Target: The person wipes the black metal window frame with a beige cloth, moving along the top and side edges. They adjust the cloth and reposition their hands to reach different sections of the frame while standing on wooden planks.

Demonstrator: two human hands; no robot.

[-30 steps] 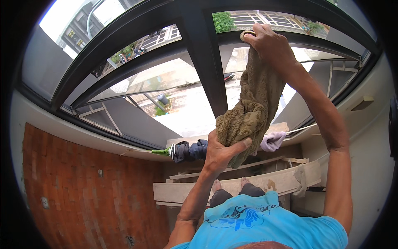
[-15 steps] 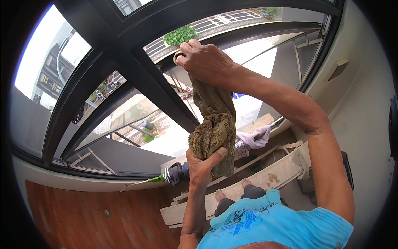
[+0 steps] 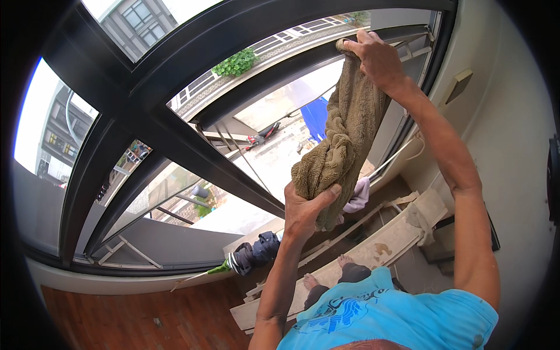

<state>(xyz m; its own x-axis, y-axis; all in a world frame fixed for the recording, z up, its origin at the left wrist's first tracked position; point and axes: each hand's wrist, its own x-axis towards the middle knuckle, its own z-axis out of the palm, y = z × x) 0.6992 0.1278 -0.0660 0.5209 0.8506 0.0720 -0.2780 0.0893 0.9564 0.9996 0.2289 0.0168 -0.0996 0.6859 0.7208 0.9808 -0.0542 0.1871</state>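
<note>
A bunched olive-brown towel [image 3: 350, 128] stretches between my two hands in front of the dark window frame. My left hand [image 3: 304, 213] grips its lower, folded end, the thumb lying along the cloth. Higher up and to the right, my right hand [image 3: 376, 61] pinches the towel's top edge, close to the upper bar of the window. Between the hands the cloth hangs twisted, with a thick gathered roll near the left hand.
Dark window bars [image 3: 146, 93] cross the view, with a street beyond. Below, a wooden plank [image 3: 373, 256] bears my bare feet. Dark rolled cloth [image 3: 254, 252] lies on the sill beside a pale lilac cloth [image 3: 357, 195]. A switch plate [image 3: 459, 86] is on the right wall; wooden floor [image 3: 134, 321] lies at lower left.
My right hand has swung to the right and slightly up, drawing the towel's top end with it. My left hand has shifted a little right and up, still holding the lower end.
</note>
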